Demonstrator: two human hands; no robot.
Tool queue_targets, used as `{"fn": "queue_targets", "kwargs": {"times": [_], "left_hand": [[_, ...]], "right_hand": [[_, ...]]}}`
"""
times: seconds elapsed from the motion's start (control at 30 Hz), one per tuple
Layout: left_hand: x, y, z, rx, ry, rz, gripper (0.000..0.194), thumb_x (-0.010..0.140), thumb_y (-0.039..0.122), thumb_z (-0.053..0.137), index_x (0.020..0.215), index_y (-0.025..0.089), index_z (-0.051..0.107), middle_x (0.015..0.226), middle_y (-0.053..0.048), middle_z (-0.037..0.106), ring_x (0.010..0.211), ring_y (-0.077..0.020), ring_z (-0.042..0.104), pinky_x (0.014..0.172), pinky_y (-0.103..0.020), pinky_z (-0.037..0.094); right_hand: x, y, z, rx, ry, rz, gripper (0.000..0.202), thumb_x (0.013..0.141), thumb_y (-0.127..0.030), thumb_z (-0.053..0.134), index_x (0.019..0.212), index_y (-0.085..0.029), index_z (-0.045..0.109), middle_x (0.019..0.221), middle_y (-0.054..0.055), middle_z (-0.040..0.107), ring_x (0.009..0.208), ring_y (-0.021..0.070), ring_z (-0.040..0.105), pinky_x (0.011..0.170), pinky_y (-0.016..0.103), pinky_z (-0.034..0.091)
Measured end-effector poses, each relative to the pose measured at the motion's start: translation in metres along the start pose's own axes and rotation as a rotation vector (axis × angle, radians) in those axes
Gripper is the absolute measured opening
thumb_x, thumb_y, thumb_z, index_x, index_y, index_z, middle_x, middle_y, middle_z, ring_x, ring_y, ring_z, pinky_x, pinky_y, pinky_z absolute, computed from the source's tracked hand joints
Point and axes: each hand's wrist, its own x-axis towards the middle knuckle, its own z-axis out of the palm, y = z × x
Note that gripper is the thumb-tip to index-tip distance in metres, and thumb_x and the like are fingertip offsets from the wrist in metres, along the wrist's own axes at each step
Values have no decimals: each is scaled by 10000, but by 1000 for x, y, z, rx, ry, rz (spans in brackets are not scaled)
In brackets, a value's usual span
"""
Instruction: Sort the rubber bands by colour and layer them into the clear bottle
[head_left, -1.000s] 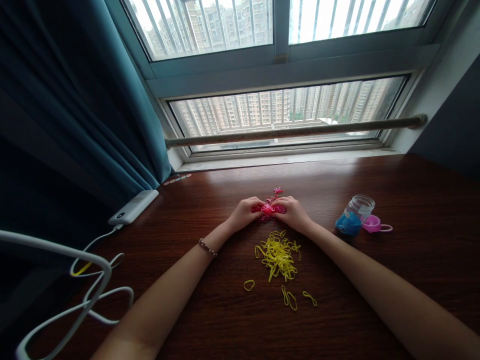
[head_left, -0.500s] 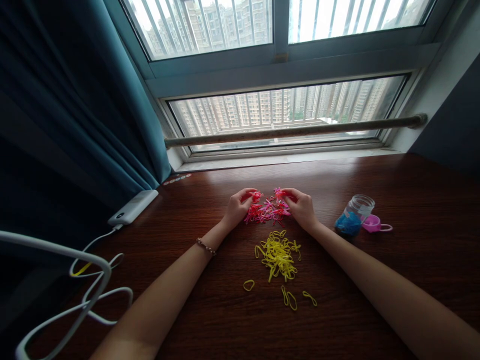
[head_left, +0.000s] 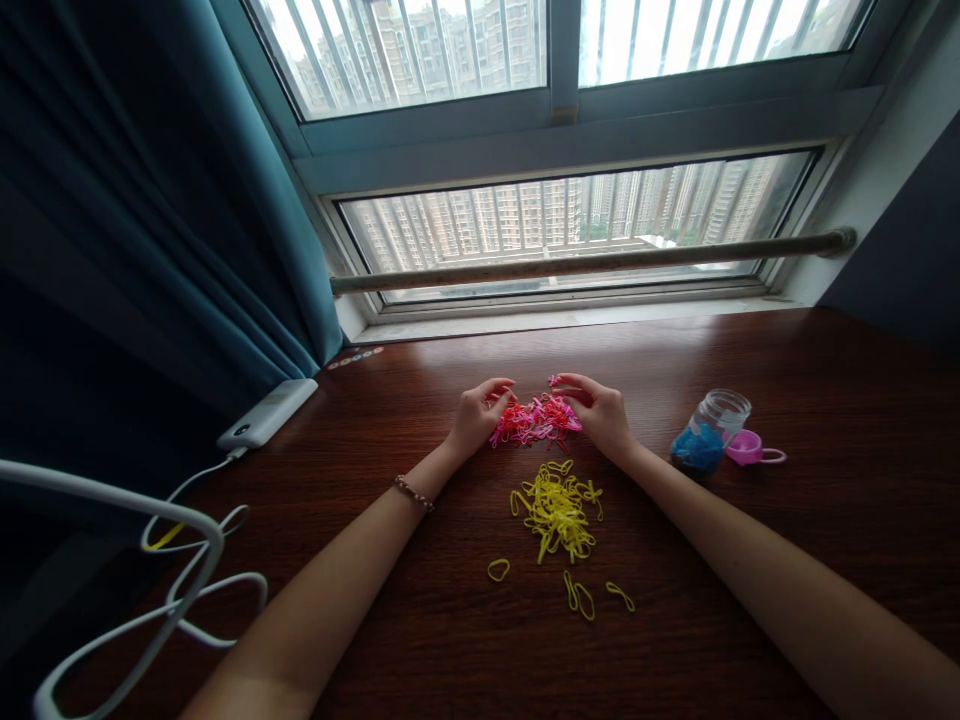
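A pile of pink and red rubber bands lies between my two hands on the wooden table. At its left edge my left hand is open, thumb and index finger apart. Across the pile, my right hand also has its thumb and fingers apart. A small pink bit shows at the right index fingertip; whether it clings there or lies behind is hard to see. Closer to me sits a separate heap of yellow rubber bands, with several loose yellow ones in front of it.
To the right stands an open clear jar with blue bands inside, touching or close to a pink lid with a loop. At left are a white power bank and a looping white cable. A window and rail lie beyond the table.
Both hands have let go of the clumps of pink and red bands, which now lie in the pile. The fingers have spread; the arms stay nearly in place.
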Motion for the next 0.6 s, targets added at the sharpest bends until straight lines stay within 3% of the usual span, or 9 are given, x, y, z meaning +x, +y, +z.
{"fn": "queue_targets", "kwargs": {"times": [0.17,0.3,0.47,0.6], "left_hand": [[0,1,-2,150,48,3,223,799,322,503,889,163,632,793,-37,664,630,-127,580,627,-241,464],[-3,5,-2,169,25,48,250,805,360,501,829,154,640,686,-28,642,571,-121,544,586,-234,440],[-11,24,8,96,-314,292,234,840,257,458,984,176,624,903,-69,651,825,-156,587,774,-263,441],[-16,39,17,102,-531,435,286,849,206,437,1098,225,577,1112,-69,602,1057,-173,522,960,-318,340]], "right_hand": [[-1,-2,0,-23,-39,19,351,748,-212,583,1097,-207,548,1057,54,627,826,180,650,766,300,532],[-2,-4,0,-38,-30,7,295,818,-235,487,1108,-209,537,1033,59,635,795,178,656,728,301,540],[-1,-7,-1,10,-70,-17,424,781,-183,498,1202,-220,464,1126,68,586,803,165,652,742,295,539],[0,-7,-1,7,-81,-31,549,725,-134,522,1255,-230,416,1207,74,527,827,155,640,733,284,545]]}}
